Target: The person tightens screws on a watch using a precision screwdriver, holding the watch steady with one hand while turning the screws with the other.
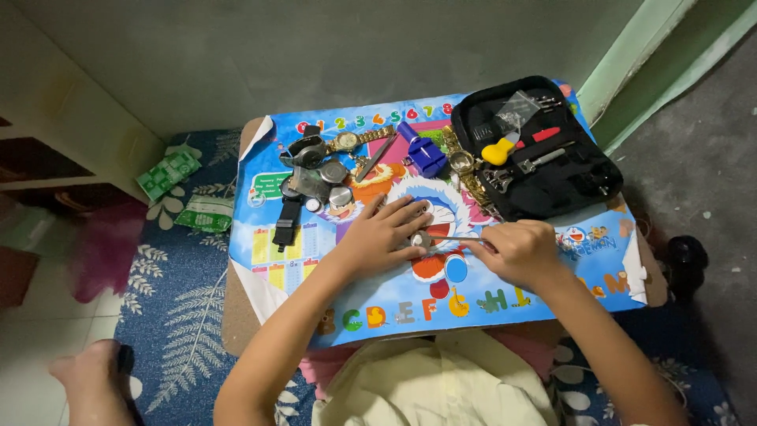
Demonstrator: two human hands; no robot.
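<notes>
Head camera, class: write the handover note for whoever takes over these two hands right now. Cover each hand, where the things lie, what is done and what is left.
Left hand: flat on the cartoon mat, fingertips steadying a small round watch case.
Right hand: pinching a thin metal tool whose tip meets the case.
Nearby: loose watches and parts at the mat's far left, a blue block tool at the far middle, an open black tool case at the far right.
Done: case laid out, tool applied.
Left: whether the case is opened cannot be told, so check it first.
</notes>
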